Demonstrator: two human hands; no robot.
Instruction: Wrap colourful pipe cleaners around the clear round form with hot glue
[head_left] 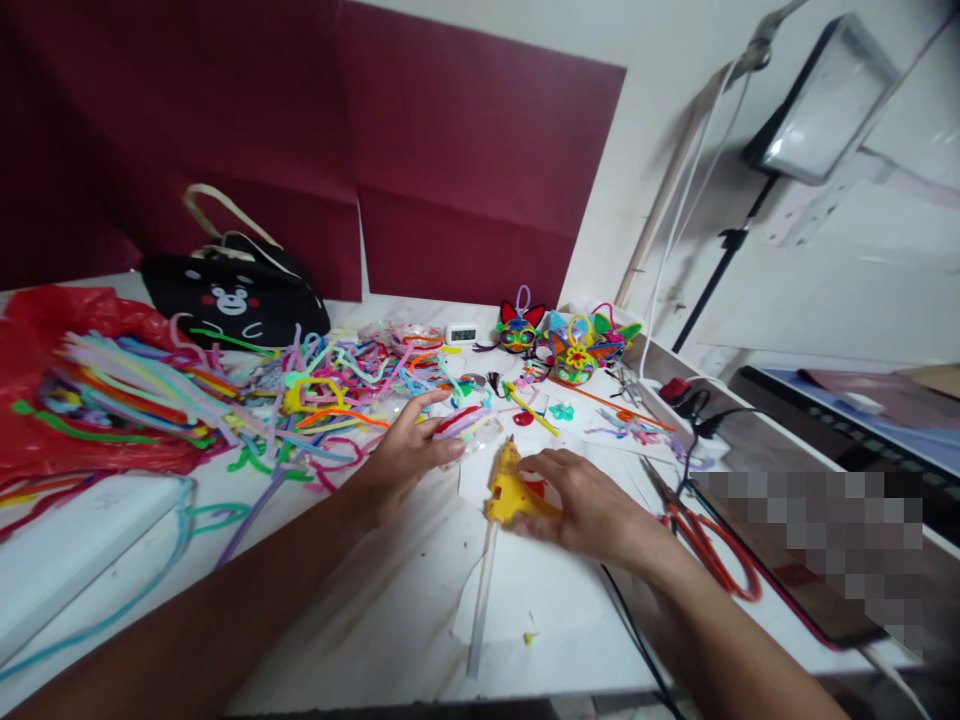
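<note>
Between the thumb and fingers of my left hand [405, 445] is a small pink, red and white fuzzy piece [459, 424], partly hidden and blurred. Clear plastic shows beside it. My right hand [589, 500] curls around the handle of a yellow hot glue gun [506, 488], thumb on the near side and fingers on the far side. The gun's nozzle points away from me, low over white paper [555, 590]. A long glue stick [482, 610] sticks out of its back end toward me.
Pipe cleaners [142, 380] spill from a red plastic bag [30, 440] at left. Finished cat-faced ornaments [519, 328] stand at the back beside a small digital clock [461, 334]. Orange-handled scissors [709, 550] and a dark tablet-like device [787, 570] lie at right. A black cord [637, 630] runs off the near edge.
</note>
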